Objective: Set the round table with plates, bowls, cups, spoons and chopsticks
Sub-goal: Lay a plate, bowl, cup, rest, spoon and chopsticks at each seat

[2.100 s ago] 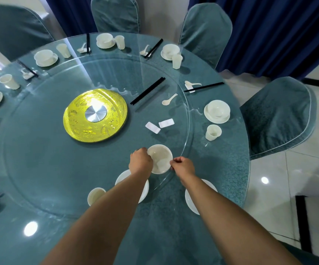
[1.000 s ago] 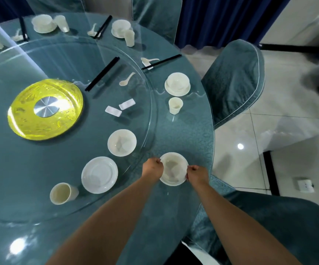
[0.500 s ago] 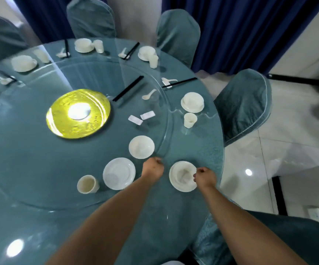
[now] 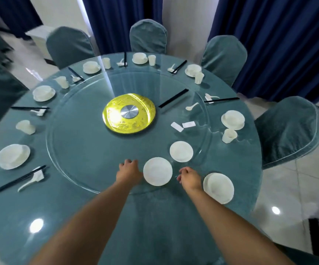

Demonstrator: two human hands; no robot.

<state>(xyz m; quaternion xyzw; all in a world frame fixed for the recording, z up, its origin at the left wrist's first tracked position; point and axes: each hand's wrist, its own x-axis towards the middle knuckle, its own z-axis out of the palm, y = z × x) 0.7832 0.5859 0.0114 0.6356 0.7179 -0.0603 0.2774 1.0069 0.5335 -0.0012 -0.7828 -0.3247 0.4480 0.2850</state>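
Round bench [image 4: 116,217] under a teal cloth and glass, with a glass turntable [image 4: 74,150] at its centre carrying a yellow disc [image 4: 129,113].

Left hand [image 4: 129,170]: low over the near edge of the turntable, just left of a white plate [image 4: 157,171]; its side lies against or very close to the plate rim, contact cannot be confirmed. Grip loosely curled, holding nothing.

Right hand [image 4: 189,176]: between that plate and a plate with a bowl set on it [image 4: 218,188], which sits on the bench rim at the near right place. Grip relaxed, fingers slightly bent, holding nothing, clear of both pieces.

On the turntable beyond the plate: a second white bowl [image 4: 181,151], two small white rests [image 4: 183,125], one spoon [image 4: 191,106] and a pair of black chopsticks [image 4: 173,98].

Place on the right rim: bowl on plate [image 4: 232,119], cup [image 4: 229,135] just near of it, chopsticks with spoon [image 4: 221,100] further round.

Remaining places round the far and left rim each show bowl on plate, cup, spoon and chopsticks, e.g. left near setting [image 4: 13,155].

Covered chairs [image 4: 288,131] stand round the bench; dark blue curtains [image 4: 269,35] behind
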